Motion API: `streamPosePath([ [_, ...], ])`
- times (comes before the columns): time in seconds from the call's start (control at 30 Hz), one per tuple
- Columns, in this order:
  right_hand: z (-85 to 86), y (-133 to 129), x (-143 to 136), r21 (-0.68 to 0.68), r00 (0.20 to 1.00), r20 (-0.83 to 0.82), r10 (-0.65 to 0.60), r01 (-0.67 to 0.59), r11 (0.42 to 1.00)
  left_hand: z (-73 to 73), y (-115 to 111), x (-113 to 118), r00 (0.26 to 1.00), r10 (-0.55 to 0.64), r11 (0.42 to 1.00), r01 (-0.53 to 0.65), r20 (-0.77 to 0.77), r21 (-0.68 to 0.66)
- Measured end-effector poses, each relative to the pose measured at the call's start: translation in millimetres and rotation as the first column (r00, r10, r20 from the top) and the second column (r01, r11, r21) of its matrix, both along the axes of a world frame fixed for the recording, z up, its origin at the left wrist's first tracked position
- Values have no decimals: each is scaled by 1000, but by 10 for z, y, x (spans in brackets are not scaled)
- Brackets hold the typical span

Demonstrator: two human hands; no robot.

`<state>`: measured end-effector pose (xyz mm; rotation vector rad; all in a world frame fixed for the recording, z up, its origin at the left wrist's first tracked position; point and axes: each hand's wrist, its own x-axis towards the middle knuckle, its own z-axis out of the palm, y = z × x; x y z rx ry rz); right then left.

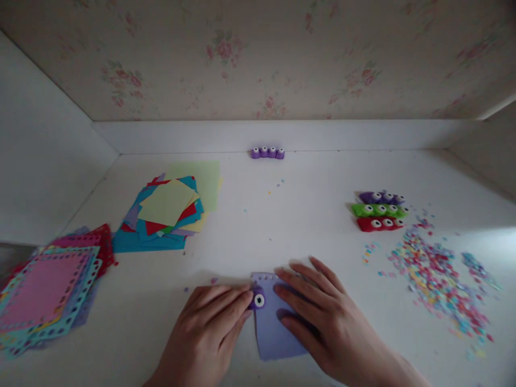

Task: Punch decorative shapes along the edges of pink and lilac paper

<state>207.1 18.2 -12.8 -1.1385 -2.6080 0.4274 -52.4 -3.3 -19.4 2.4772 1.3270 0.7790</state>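
Observation:
A lavender sheet of paper (278, 333) lies before me on the white table, with a row of small punched holes along its top edge. My left hand (205, 328) pinches a small purple craft punch (258, 299) at the sheet's left edge; a white button with a dark shape tops it. Fingers spread, my right hand (322, 312) rests flat on the right part of the sheet and hides that side. A few lavender scraps (214, 280) lie just beyond my left hand.
Plain coloured paper (167, 204) is piled at the left, with hole-edged sheets (48, 290) nearer. Purple punches (268, 153) line the back edge. Purple, green (379, 209) and red punches stand at the right, beside scattered confetti (439, 279).

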Motion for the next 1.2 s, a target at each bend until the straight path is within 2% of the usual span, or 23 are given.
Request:
streamPosePath([
  [0.47,-24,59,2,147,995,86,52,-64,987,42,65,-55,991,-77,996,82,-109,39],
  [0.6,-21,60,1,149,994,95,63,-76,986,59,89,-60,990,-81,995,88,-119,53],
  [0.77,-13,75,-1,130,998,47,50,-55,990,42,95,-59,993,-62,996,68,-101,64],
  [1.0,-8,103,11,227,992,102,74,-96,969,36,83,-53,999,-29,998,31,-32,58],
  [1.2,15,102,7,230,989,120,82,-108,967,42,84,-49,999,-29,999,30,-24,35],
])
